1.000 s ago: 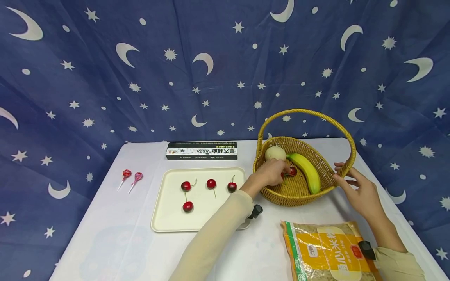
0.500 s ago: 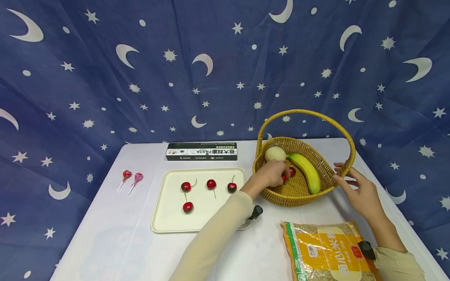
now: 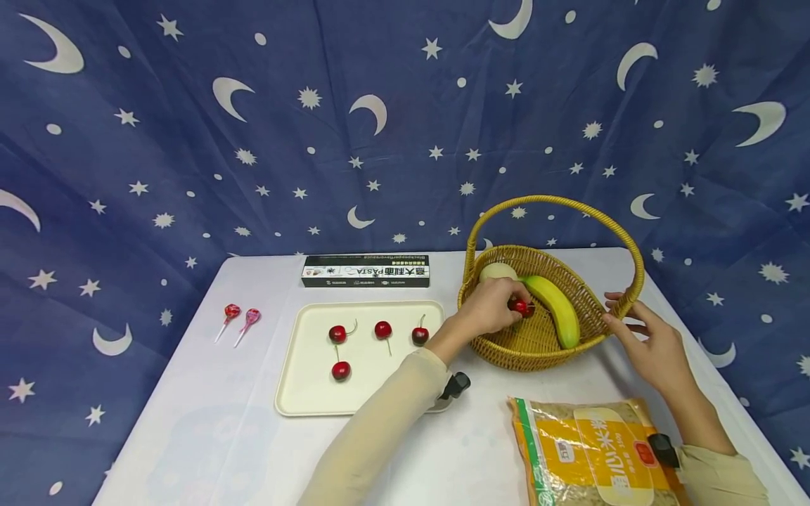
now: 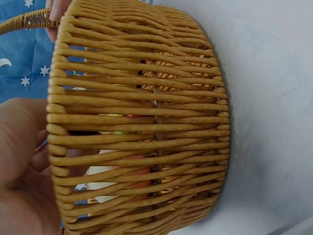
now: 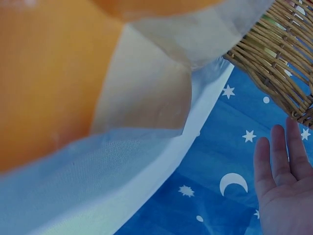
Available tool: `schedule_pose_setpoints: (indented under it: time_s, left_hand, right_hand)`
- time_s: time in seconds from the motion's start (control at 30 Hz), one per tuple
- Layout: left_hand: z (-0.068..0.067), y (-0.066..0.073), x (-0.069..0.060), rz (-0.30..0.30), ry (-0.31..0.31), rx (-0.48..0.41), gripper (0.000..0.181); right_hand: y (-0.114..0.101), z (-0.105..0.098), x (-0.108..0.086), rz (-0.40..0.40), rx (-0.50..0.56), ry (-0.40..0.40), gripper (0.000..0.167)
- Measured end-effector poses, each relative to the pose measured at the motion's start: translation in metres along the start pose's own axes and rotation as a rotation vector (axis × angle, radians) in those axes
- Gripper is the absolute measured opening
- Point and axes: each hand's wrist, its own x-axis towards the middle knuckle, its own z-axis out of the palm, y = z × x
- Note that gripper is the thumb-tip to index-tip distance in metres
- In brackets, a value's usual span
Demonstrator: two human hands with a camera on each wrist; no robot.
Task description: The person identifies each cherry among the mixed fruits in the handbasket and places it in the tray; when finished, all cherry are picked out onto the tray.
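Observation:
My left hand (image 3: 492,306) reaches over the near left rim into a wicker basket (image 3: 522,360). Its thumb and fingers pinch a red cherry (image 3: 519,306) just above the basket floor. Beside it in the basket lie a yellow banana (image 3: 557,309) and a pale round fruit (image 3: 497,270), partly behind the hand. In the left wrist view, the basket wall (image 4: 142,117) hides the fingertips. At the basket's right side, my right hand (image 3: 652,344) touches the rim near the handle base with fairly straight fingers. The right wrist view shows these fingers (image 5: 279,152) extended against the wicker.
A cream tray (image 3: 304,397) bears several cherries, left of the basket. Behind it stands a black-and-white pasta box (image 3: 365,272). Two lollipops (image 3: 232,310) lie far left. A yellow food bag (image 3: 595,450) lies in front of the basket, under the right forearm.
My left hand has lifted slightly inside the basket, bringing a cherry up at its fingertips. The right hand stays at the basket's right rim.

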Motion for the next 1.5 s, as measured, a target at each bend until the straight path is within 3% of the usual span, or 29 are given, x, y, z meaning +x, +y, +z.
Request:
schedule_pose_setpoints:
  time_s: [0.53, 0.87, 1.17, 1.5]
  left_hand:
    - [-0.011, 0.006, -0.010, 0.021, 0.123, -0.085, 0.027]
    - [-0.017, 0.003, -0.027, 0.048, 0.187, -0.173, 0.027]
    - [-0.021, 0.001, -0.039, 0.025, 0.214, -0.197, 0.028]
    - [-0.026, -0.003, -0.052, 0.047, 0.286, -0.221, 0.027]
  right_hand:
    - [-0.003, -0.002, 0.001, 0.027, -0.031, -0.019, 0.039]
    - [-0.003, -0.003, 0.001, 0.025, -0.027, -0.021, 0.038]
    - [-0.002, -0.002, 0.001, 0.023, -0.029, -0.027, 0.038]
    - [0.000, -0.001, 0.001, 0.016, -0.003, -0.020, 0.036]
